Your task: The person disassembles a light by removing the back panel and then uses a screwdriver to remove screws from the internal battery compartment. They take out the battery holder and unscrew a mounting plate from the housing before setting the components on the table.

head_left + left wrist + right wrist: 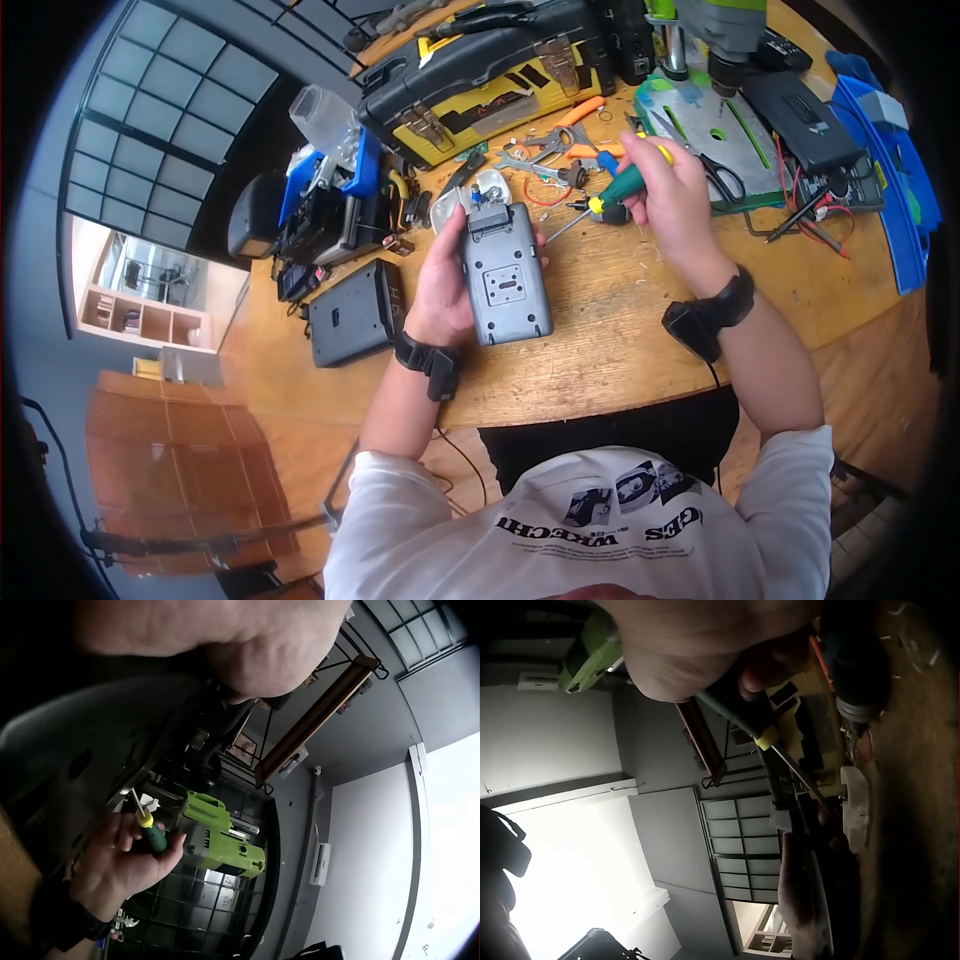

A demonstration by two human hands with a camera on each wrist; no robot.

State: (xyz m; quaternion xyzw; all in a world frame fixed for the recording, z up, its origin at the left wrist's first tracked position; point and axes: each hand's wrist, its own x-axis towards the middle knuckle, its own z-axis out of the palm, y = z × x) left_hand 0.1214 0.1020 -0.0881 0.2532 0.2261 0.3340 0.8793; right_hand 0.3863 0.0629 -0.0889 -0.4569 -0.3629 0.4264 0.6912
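Note:
My left hand [440,285] grips a grey plastic handheld device [515,255] along its sides. The device's back faces up, showing screw holes and a square panel with a slot. In my right hand [685,205] is a screwdriver [622,188] with a green and yellow handle. Its thin shaft slants down to the left, the tip close to the device's right edge. From the left wrist, the screwdriver [154,837] appears beyond the dark device [67,742]. The right wrist view shows the shaft [796,771] ending near the left fingers.
A black and yellow toolbox [490,100] stands at the back. Behind the device lies a small translucent tray [440,205], with pliers and loose wires nearby. A grey-black box [352,315] sits at left. Scissors [722,178] and a green drill press [720,40] are at right.

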